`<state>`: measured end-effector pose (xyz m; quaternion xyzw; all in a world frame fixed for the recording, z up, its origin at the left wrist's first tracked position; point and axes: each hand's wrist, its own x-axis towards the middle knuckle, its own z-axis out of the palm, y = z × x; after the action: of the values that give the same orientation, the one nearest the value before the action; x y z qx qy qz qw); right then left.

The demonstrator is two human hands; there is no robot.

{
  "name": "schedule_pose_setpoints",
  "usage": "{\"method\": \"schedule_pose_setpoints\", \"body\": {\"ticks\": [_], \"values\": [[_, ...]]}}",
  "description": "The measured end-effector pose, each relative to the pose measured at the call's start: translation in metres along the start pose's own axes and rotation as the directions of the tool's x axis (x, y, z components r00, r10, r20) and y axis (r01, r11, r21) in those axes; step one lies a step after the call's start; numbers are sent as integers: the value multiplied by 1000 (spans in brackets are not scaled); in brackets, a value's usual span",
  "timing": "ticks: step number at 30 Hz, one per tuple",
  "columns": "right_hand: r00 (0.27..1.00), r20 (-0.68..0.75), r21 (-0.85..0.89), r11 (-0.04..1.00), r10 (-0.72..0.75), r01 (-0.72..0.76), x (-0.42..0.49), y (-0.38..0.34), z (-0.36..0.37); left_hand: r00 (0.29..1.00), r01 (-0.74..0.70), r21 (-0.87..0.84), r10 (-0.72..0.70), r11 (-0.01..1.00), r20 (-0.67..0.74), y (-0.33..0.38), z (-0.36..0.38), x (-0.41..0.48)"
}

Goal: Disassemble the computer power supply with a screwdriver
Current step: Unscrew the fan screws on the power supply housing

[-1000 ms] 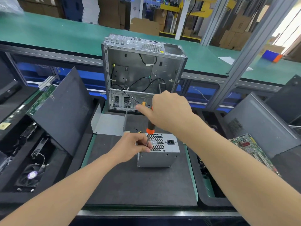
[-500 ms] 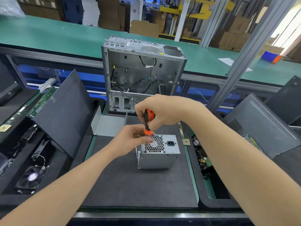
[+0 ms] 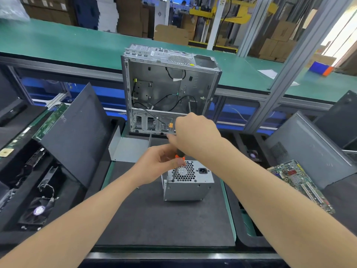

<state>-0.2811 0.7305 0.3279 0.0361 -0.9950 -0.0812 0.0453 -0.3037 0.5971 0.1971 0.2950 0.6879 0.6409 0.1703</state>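
A grey metal power supply [image 3: 188,187] stands on the black mat [image 3: 154,219], its honeycomb fan grille and power socket facing up. My right hand [image 3: 195,133] grips the handle of an orange-and-black screwdriver [image 3: 178,158] from above. Its shaft runs down to the near left corner of the grille face. My left hand [image 3: 157,164] sits at the supply's upper left edge, thumb and fingers pinching the shaft just under the orange collar. Most of the handle is hidden by my right hand.
An open, gutted computer case [image 3: 170,89] stands upright behind the mat, with a bent grey metal plate [image 3: 128,147] beside it. Dark side panels [image 3: 77,136] lean at left and right. A fan [image 3: 38,210] lies at left, a green motherboard [image 3: 299,183] at right.
My right hand rolled over the screwdriver handle, hiding its orange top. The shaft tip stays at the supply's near left corner and my left hand keeps steadying it.
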Motion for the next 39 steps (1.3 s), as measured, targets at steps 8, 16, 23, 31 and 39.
{"method": "schedule_pose_setpoints", "body": {"ticks": [8, 16, 23, 31, 39], "values": [[855, 161, 282, 853, -494, 439, 4, 31, -17, 999, 12, -76, -9, 997, 47, 2, 0, 2], [857, 42, 290, 827, -513, 481, 1, 30, -13, 999, 14, -68, -12, 998, 34, 2, 0, 0], [998, -19, 84, 995, 54, -53, -5, 2, 3, 999, 7, 8, -7, 1000, 38, -2, 5, 1], [861, 146, 301, 851, -486, 430, -5, 36, -19, 998, 5, -74, -1, 997, 57, 0, 2, 0], [906, 39, 234, 885, -422, 403, -11, 28, -17, 1000, 6, -20, -6, 1000, 21, -2, 5, -1]]}}
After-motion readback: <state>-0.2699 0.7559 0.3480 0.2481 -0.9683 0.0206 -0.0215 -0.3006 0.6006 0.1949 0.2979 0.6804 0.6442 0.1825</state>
